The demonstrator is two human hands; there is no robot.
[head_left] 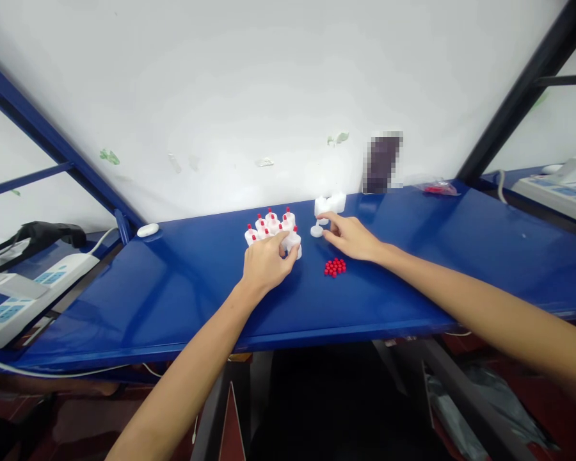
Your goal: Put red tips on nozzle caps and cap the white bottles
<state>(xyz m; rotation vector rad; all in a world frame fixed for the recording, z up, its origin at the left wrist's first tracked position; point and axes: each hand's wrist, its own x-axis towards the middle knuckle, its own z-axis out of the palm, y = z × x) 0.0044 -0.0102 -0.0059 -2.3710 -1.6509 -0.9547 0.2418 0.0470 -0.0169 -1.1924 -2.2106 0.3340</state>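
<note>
Several white bottles with red tips (272, 224) stand grouped at the middle of the blue table. My left hand (267, 261) is at the front right of this group, its thumb and fingers closed around one white bottle (294, 239). To the right, my right hand (350, 237) has its thumb and forefinger at a small white nozzle cap (317, 230), pinching its upper part. White bottles without red tips (336, 203) stand just behind that hand. A cluster of small red caps (335, 267) lies on the table in front of my right hand.
On the blue table (196, 282), a white oval case (148, 230) lies at the back left. A clear bag with red pieces (440, 188) lies at the back right. Power strips (38, 291) and cables are beyond the left end. Blue frame bars rise on the left.
</note>
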